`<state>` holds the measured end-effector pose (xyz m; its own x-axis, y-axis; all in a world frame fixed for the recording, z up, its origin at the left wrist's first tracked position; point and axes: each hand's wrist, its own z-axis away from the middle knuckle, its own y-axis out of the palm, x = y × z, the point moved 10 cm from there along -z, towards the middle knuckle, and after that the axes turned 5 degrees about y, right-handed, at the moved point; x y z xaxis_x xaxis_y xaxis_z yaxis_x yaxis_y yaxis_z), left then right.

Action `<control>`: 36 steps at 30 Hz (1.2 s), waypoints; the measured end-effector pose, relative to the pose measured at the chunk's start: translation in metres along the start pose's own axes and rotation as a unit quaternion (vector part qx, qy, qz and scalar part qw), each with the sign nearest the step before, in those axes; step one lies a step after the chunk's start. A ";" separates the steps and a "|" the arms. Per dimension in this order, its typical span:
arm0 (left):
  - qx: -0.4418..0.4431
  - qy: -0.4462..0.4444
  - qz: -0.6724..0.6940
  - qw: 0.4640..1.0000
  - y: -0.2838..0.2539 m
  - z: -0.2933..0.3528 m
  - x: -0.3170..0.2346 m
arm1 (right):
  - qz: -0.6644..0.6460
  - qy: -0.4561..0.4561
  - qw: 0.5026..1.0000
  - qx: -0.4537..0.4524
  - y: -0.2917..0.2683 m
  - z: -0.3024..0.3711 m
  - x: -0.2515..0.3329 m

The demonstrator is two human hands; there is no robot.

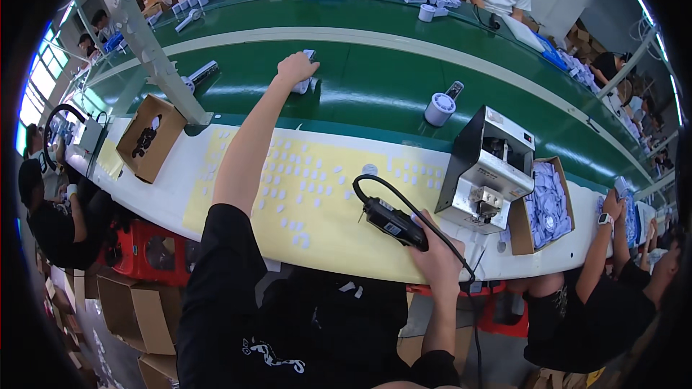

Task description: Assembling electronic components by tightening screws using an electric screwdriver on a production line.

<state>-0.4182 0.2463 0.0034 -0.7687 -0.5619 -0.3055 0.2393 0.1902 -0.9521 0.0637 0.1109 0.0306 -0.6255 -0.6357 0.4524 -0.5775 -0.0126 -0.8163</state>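
Observation:
My left hand (295, 68) stretches out over the green conveyor belt, its fingers closed round a white plastic device (303, 87) whose shape is partly covered. In my right hand (440, 258), near the front edge of the bench, lies a black electric screwdriver (393, 222) with a black cable. Its thin bit points to the left, above a yellow sheet (339, 248). Many small white oval pieces (297, 172) are spread in rows on that sheet. A white round part (370, 170) lies just beyond the screwdriver.
Right of the sheet stands a metal box-shaped machine (484, 173), beside a carton of white plastic parts (549, 205). A carton with small black pieces (149, 140) sits left, by a metal post (155, 43). More white devices (440, 109) ride the belt. Co-workers sit on both sides and opposite.

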 end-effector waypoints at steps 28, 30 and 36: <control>-0.060 0.405 0.662 0.628 -0.061 0.409 -0.177 | -0.599 0.055 0.799 -0.010 -0.084 -0.007 0.070; -0.024 0.374 0.665 0.646 -0.041 0.408 -0.180 | -0.502 0.011 0.864 -0.018 -0.083 -0.005 0.071; 0.008 0.382 0.570 0.728 -0.046 0.408 -0.184 | -0.426 -0.006 0.904 -0.033 -0.083 0.002 0.079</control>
<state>-0.0454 0.0124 0.0984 -0.1696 0.5654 -0.8072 0.9817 0.1689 -0.0879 0.0634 0.0604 0.1339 0.0661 -0.4254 0.9026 -0.8771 -0.4560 -0.1507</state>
